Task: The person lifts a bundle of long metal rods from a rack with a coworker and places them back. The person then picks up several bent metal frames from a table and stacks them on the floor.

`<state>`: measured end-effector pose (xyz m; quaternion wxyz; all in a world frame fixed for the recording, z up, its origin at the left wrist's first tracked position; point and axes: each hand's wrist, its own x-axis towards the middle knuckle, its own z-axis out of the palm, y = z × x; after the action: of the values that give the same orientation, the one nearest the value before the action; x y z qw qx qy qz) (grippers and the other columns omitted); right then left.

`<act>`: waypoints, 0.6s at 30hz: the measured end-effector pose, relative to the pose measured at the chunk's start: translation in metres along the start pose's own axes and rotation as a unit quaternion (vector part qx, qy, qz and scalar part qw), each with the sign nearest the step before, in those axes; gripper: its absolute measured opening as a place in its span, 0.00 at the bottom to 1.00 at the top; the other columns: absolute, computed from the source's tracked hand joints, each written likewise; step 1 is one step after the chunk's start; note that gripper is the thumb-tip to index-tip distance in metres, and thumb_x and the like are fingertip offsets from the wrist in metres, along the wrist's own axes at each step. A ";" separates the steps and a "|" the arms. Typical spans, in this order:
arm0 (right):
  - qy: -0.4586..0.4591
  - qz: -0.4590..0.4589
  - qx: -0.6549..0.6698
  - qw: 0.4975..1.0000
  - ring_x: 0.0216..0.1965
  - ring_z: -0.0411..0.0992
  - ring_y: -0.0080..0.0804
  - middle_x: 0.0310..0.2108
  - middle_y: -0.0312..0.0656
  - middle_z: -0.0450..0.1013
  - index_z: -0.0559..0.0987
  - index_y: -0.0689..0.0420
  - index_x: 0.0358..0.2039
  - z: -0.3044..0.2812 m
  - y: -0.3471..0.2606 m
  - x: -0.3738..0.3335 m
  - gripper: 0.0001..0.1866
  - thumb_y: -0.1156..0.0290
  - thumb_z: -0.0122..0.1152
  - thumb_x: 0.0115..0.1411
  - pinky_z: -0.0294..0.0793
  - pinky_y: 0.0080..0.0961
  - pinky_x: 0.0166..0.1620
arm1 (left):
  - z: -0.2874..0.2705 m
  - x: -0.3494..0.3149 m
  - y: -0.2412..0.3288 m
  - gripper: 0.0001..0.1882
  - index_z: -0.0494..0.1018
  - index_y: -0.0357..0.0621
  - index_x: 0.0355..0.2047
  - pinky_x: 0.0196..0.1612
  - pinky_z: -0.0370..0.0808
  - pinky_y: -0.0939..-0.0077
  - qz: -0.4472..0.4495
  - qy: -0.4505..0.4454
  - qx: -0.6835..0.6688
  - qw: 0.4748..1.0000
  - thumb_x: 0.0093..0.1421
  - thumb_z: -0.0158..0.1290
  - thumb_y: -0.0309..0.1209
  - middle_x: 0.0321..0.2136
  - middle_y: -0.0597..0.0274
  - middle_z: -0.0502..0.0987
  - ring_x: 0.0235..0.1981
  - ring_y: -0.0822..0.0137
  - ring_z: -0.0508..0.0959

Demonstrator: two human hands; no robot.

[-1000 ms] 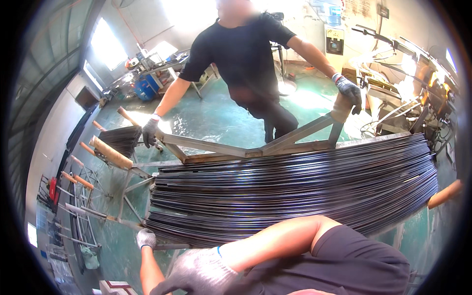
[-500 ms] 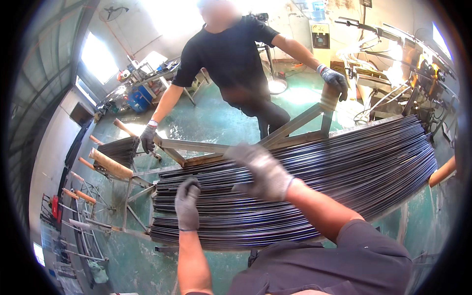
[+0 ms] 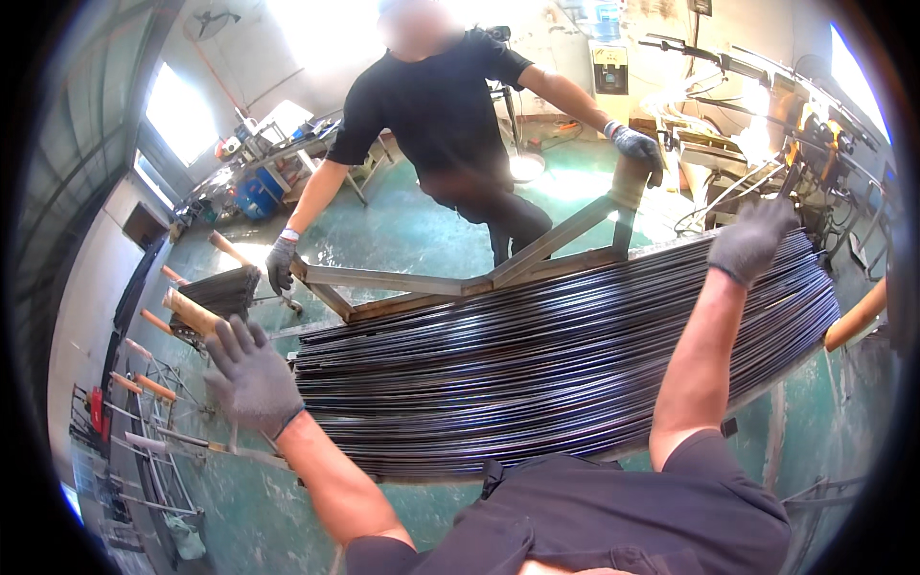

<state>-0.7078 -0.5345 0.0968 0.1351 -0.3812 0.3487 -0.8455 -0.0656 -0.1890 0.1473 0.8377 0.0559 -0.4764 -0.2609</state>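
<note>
A wide layer of long, thin black rods or strips (image 3: 537,374) lies side by side on a metal rack in front of me, bowed by the lens. My left hand (image 3: 254,379), in a grey glove, is held up beside the left end of the rods. Its fingers are spread and it holds nothing. My right hand (image 3: 755,240), also grey-gloved, is over the far right end of the rods; its fingers look extended and I see nothing held, though whether it touches the rods is unclear.
Across the rack a person in black (image 3: 441,115) rests both gloved hands on an angled metal frame (image 3: 402,281). A padded roller (image 3: 192,311) and a dark bundle (image 3: 222,289) stand at left. Another padded bar (image 3: 856,314) is at right. Machinery and a water dispenser (image 3: 610,72) stand behind.
My hands have moved apart: the left from above the rods out to their left end, the right from the middle to the far right end. The other person's hands stay on the frame.
</note>
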 end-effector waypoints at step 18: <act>-0.257 0.159 0.128 0.945 0.66 0.76 0.40 0.63 0.50 0.79 0.77 0.63 0.67 0.041 -0.046 -0.157 0.24 0.65 0.62 0.76 0.73 0.41 0.71 | 0.043 -0.068 -0.077 0.14 0.81 0.44 0.58 0.62 0.76 0.67 -0.183 0.111 0.426 0.879 0.79 0.53 0.32 0.54 0.60 0.83 0.58 0.65 0.80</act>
<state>-0.5700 -0.4440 0.0616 0.4007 -0.5048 0.2476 -0.7234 -0.1586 -0.2151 0.0920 0.7175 0.5221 -0.4272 -0.1738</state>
